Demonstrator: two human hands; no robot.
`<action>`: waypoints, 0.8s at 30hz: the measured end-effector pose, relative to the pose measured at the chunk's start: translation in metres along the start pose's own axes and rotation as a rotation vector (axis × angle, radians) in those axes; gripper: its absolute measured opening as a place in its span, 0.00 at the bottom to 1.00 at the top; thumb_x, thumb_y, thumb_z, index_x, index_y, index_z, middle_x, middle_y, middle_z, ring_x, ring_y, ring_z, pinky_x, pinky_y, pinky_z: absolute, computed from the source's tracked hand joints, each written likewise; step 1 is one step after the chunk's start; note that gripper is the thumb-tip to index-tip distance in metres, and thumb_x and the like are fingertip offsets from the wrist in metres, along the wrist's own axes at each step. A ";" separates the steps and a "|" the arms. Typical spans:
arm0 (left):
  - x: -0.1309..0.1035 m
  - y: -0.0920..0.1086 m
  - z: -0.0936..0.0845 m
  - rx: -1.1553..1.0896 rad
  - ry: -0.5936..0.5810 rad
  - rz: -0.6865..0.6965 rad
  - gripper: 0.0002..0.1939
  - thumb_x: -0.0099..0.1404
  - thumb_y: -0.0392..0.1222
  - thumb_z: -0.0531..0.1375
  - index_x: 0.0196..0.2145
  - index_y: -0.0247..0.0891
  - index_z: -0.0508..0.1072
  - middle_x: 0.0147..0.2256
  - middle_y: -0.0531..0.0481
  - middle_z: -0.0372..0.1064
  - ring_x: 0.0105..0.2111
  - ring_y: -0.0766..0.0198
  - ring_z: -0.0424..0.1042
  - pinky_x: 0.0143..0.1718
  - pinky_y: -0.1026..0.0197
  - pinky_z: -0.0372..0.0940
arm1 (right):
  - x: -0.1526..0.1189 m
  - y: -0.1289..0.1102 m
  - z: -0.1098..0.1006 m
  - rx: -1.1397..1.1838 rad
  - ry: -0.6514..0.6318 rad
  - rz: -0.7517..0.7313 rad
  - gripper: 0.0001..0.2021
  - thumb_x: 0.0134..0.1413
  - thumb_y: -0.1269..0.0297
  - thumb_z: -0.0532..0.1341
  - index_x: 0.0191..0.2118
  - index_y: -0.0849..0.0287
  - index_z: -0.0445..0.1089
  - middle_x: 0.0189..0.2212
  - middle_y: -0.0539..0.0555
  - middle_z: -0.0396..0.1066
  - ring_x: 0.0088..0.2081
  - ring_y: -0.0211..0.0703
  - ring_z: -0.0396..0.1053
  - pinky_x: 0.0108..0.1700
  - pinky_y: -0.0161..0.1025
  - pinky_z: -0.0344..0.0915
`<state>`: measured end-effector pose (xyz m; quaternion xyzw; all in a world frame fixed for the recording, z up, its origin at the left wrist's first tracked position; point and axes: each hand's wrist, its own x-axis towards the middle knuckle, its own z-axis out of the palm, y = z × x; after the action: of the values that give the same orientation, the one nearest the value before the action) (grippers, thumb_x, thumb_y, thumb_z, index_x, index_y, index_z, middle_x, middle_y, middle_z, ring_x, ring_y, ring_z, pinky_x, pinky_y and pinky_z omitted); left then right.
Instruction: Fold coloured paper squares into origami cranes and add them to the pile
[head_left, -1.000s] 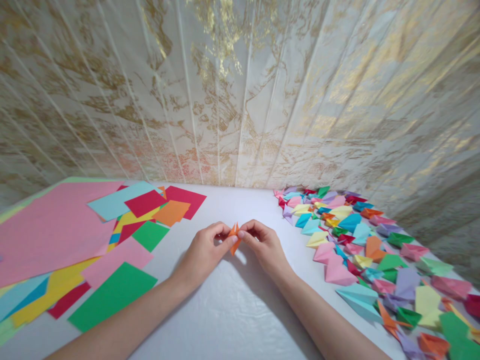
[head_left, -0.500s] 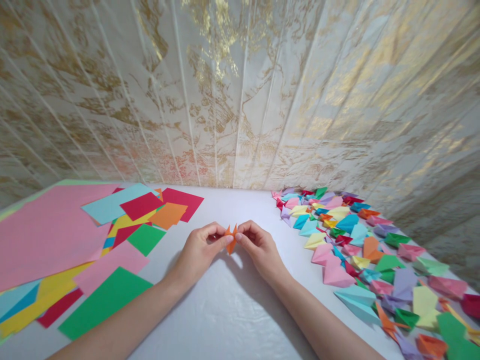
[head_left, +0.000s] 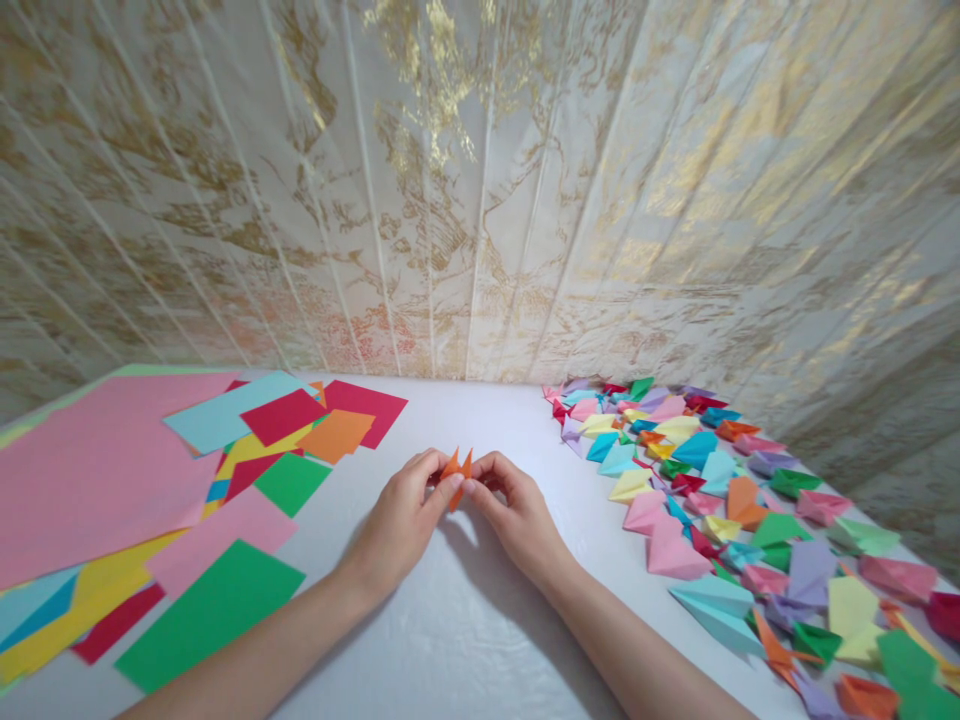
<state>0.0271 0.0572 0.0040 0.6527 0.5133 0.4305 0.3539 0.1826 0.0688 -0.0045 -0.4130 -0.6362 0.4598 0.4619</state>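
Note:
A small folded orange paper (head_left: pixel 454 470) is held up between my two hands, just above the white table (head_left: pixel 450 630). Two pointed tips stick up from it, and a short point shows below the thumbs. My left hand (head_left: pixel 405 505) pinches its left side between thumb and fingers. On the other side, my right hand (head_left: pixel 517 510) has its thumb and fingertips closed on the right edge. The fingers cover much of the paper, so its full shape is partly hidden.
Flat coloured paper sheets overlap on the left, among them a large pink sheet (head_left: pixel 105 470) and a green rectangle (head_left: pixel 210 615). Many folded paper pieces (head_left: pixel 697 450) spread along the right side. A gold-patterned curtain (head_left: pixel 450 200) hangs behind the table.
The orange paper has tilted and turned slightly, its two tips now wider apart. My thumbs have drawn closer together over its lower part.

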 end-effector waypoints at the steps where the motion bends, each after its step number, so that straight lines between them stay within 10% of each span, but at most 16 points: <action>1: 0.001 0.001 -0.001 -0.013 0.001 -0.012 0.10 0.66 0.46 0.55 0.30 0.40 0.69 0.29 0.54 0.68 0.31 0.61 0.67 0.33 0.63 0.60 | 0.000 0.001 -0.001 -0.017 0.013 -0.012 0.09 0.56 0.58 0.62 0.31 0.57 0.70 0.28 0.49 0.71 0.31 0.40 0.66 0.36 0.36 0.62; 24: 0.005 0.002 -0.005 -0.086 -0.017 -0.014 0.10 0.64 0.46 0.58 0.31 0.39 0.73 0.30 0.53 0.72 0.34 0.60 0.70 0.39 0.60 0.61 | 0.007 0.003 -0.007 0.050 -0.003 0.062 0.08 0.49 0.59 0.66 0.27 0.58 0.73 0.24 0.48 0.72 0.27 0.38 0.65 0.34 0.35 0.61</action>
<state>0.0234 0.0613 0.0085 0.6370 0.4958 0.4442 0.3888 0.1878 0.0770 -0.0050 -0.4200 -0.6122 0.4902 0.4566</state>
